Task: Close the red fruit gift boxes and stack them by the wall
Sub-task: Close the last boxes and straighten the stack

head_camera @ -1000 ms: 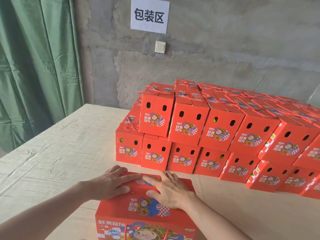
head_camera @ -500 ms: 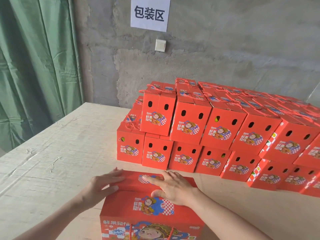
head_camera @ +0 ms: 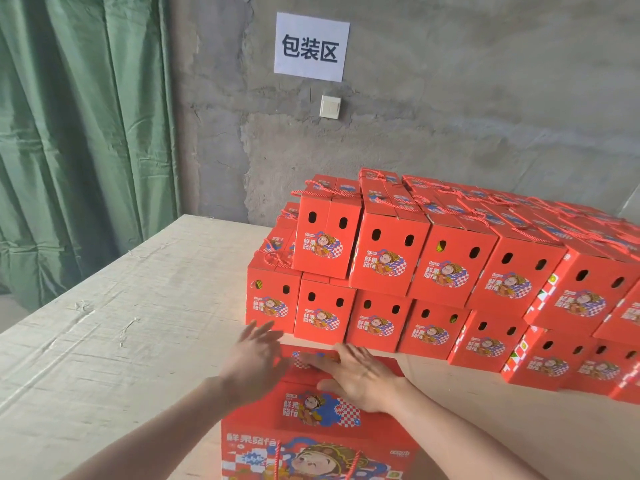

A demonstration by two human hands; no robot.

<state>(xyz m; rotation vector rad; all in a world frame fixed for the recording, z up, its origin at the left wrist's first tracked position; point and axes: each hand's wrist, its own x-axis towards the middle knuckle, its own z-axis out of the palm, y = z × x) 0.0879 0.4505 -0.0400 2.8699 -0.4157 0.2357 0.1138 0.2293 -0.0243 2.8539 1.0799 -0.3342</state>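
on the table [head_camera: 104,323], the red box [head_camera: 311,414] lies under flat fingers [head_camera: 349,356] of the right hand [head_camera: 362,377], left hand [head_camera: 256,362] spread alongside.

We see a broad pale wooden tabletop [head_camera: 138,323], its rough grain scuffed in places. Directly on it stands a row of red cardboard gift boxes [head_camera: 322,318], side against side, bearing a second tier; nearer us, just apart from that row, stands a single red cartoon-printed box [head_camera: 311,445]

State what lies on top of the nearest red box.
The right hand lies flat on the box; the left hand is at its left edge. The lid under the palm is hidden.
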